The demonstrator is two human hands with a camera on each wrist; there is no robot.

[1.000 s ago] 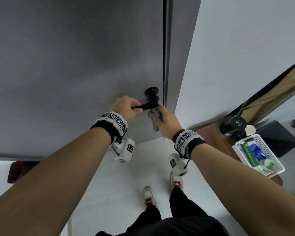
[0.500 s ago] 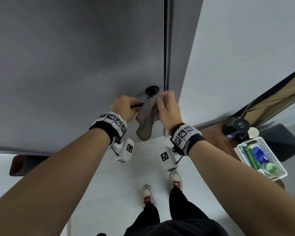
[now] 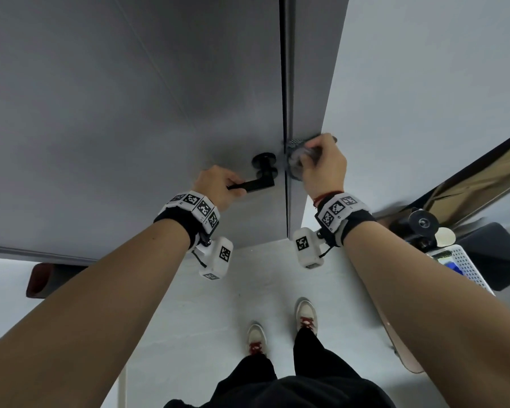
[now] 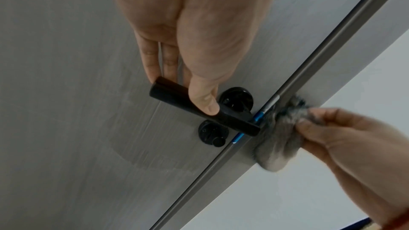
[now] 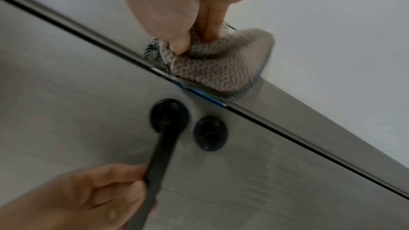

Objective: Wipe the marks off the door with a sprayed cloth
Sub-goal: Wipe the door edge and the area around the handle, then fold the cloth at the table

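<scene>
Now left hand (image 3: 218, 187) grips the door handle (image 3: 255, 184); right hand (image 3: 324, 169) presses a bunched cloth (image 5: 212, 69) on the frame (image 3: 306, 98), frame centre.

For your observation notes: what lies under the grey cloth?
The cloth, gripped by the right hand, presses on the grey door frame beside the seam. Any marks beneath it are hidden.

The door (image 4: 66, 76) is grey and matt, with a faint wood grain. The handle (image 4: 199, 111) looks like smooth black metal, a bit shiny. The cloth (image 5: 212, 74) is grey, soft and bumpy, like knitted fabric. The floor (image 3: 248, 275) looks smooth and pale.
</scene>
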